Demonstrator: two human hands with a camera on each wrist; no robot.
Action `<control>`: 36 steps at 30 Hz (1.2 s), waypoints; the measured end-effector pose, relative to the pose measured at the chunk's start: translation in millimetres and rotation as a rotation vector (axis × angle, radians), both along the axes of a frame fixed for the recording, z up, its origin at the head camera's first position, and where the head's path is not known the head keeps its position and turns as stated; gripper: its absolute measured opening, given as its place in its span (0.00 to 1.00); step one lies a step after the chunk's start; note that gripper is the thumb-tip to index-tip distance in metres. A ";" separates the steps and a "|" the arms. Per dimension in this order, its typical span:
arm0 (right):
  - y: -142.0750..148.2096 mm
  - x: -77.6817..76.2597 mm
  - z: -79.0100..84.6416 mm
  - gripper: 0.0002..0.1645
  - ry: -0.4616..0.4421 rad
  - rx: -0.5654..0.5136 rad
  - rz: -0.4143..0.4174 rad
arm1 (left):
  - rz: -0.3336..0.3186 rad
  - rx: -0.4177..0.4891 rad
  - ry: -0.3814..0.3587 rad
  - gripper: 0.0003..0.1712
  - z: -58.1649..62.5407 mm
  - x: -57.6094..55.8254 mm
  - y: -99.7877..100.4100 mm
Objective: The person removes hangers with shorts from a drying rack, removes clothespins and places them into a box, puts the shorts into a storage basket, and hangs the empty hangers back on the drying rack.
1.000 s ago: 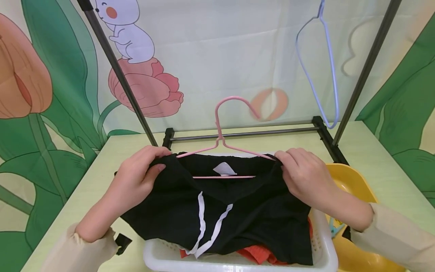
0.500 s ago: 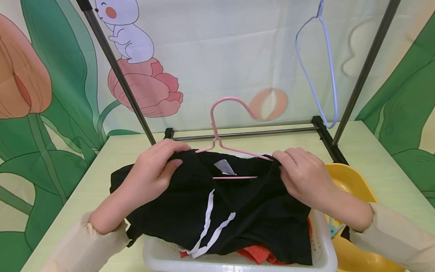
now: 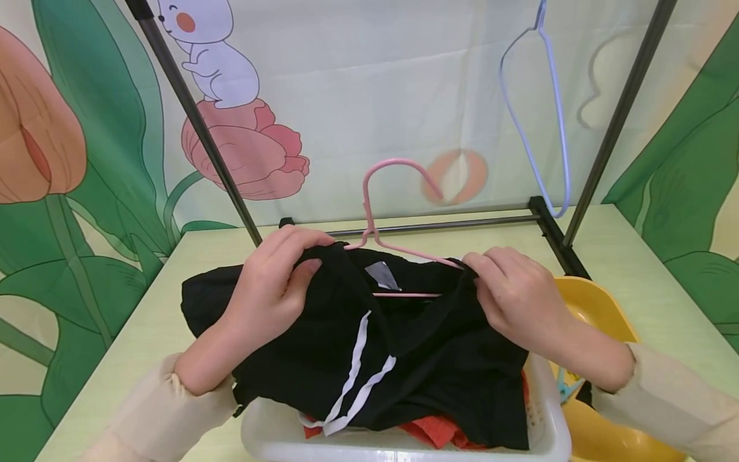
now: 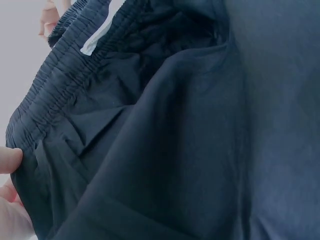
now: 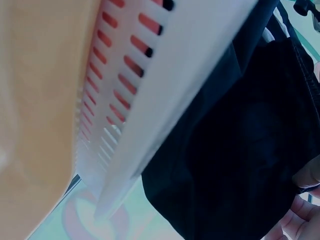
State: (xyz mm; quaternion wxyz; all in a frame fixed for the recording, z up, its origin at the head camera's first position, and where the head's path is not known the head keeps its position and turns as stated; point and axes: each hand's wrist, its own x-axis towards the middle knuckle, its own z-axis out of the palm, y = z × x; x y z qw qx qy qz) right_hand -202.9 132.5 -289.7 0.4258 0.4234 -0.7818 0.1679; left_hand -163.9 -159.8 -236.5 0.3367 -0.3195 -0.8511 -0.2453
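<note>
Black shorts (image 3: 312,340) with an elastic waistband and a white drawstring (image 3: 353,369) are spread between my two hands. My left hand (image 3: 271,289) pinches the waistband on the left between thumb and fingers; in the left wrist view its thumb (image 4: 10,160) lies on the gathered edge. With my right hand (image 3: 519,295) I grip the right end of the waistband, at the tip of the hanger's arm. A pink hanger (image 3: 366,199) sits inside the waist opening, hook upward. Its lower bar crosses the opening, and its left shoulder is hidden in the fabric.
Below the shorts stands a white slotted basket (image 3: 551,404) with red cloth (image 3: 435,430) in it. A yellow basin (image 3: 594,308) holding a teal clip (image 3: 568,388) is at the right. Behind, a dark rack rod (image 3: 618,128) rises beside a hanging blue hanger (image 3: 562,141).
My left hand has moved right and slightly up with the waistband, covering more of the pink hanger's left arm. The hanger has shifted slightly. My right hand has hardly moved.
</note>
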 end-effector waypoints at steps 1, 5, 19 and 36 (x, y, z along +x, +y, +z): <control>0.1 -0.1 0.1 0.15 0.000 0.000 0.000 | 0.000 0.004 -0.001 0.17 0.1 -0.3 1.2; 0.3 -0.4 0.1 0.15 0.002 0.002 0.000 | -0.007 0.008 0.003 0.17 0.3 -2.3 5.8; 2.2 -1.7 -1.8 0.13 -0.016 0.003 0.019 | -0.006 -0.002 -0.046 0.15 -1.2 -3.2 14.4; 8.6 -3.1 1.9 0.17 -0.047 0.024 0.116 | -0.009 0.021 -0.042 0.16 -7.3 -0.9 10.0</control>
